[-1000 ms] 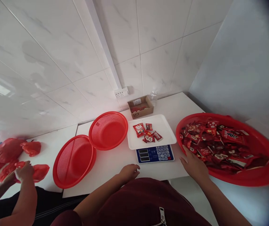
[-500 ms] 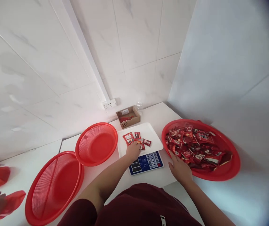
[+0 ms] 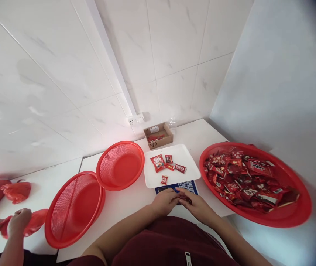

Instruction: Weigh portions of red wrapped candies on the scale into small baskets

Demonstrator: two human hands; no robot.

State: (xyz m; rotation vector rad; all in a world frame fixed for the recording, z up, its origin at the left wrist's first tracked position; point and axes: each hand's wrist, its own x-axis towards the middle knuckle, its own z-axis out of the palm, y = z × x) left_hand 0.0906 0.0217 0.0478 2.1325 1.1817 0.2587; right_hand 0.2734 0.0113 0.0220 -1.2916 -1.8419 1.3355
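Note:
My left hand (image 3: 164,202) and my right hand (image 3: 198,207) meet over the near edge of the blue digital scale (image 3: 187,186). Between their fingers shows a small dark red snack packet (image 3: 185,198), partly hidden; both hands are closed on it. Behind them, the scale's white tray (image 3: 149,181) carries several red wrapped snacks: a larger packet (image 3: 158,163), a small dark one (image 3: 168,159), a long one (image 3: 180,168) and a small one (image 3: 164,179) near the front. To my right stands a large red basket (image 3: 304,207) heaped with red snack packets (image 3: 246,177).
Two red mesh baskets (image 3: 75,207) stand left of the scale. A cardboard box (image 3: 160,142) with red packets sits by the wall. At far left, a co-worker's hands (image 3: 19,221) handle a red plastic bag (image 3: 37,221); another tied red bag (image 3: 16,192) lies behind.
My left hand has drawn back from the white tray and my right hand has left the large basket's rim; they have come together around a packet. The co-worker's hands have moved further into view.

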